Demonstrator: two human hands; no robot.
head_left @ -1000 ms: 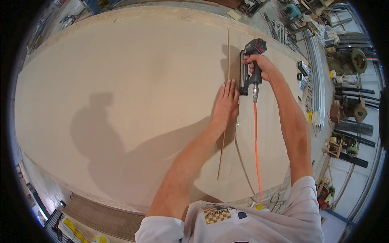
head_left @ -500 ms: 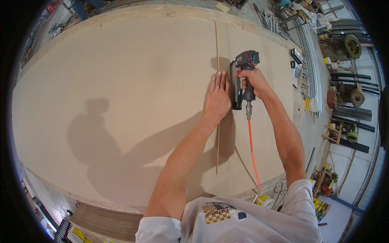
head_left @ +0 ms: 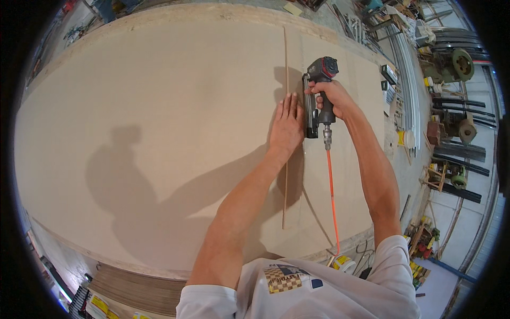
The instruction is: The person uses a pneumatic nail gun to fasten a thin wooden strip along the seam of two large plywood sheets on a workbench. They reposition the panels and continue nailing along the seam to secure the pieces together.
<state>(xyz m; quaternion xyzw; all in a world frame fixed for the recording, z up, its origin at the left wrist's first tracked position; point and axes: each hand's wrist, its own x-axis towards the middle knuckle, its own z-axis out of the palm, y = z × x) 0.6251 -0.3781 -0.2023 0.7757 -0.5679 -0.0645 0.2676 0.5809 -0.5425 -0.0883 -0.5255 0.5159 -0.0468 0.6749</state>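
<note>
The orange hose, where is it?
In the head view the orange hose hangs from the bottom of the nail gun in the right hand, running down across the big board, right of the thin wooden strip.

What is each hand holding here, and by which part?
The right hand grips the pneumatic nail gun by its handle. The left hand holds nothing; it presses flat on the thin wooden strip lying on the board.

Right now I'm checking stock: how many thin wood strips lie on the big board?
1: the strip runs lengthwise down the board, under the left hand, beside the nailer. None seem hidden.
</note>
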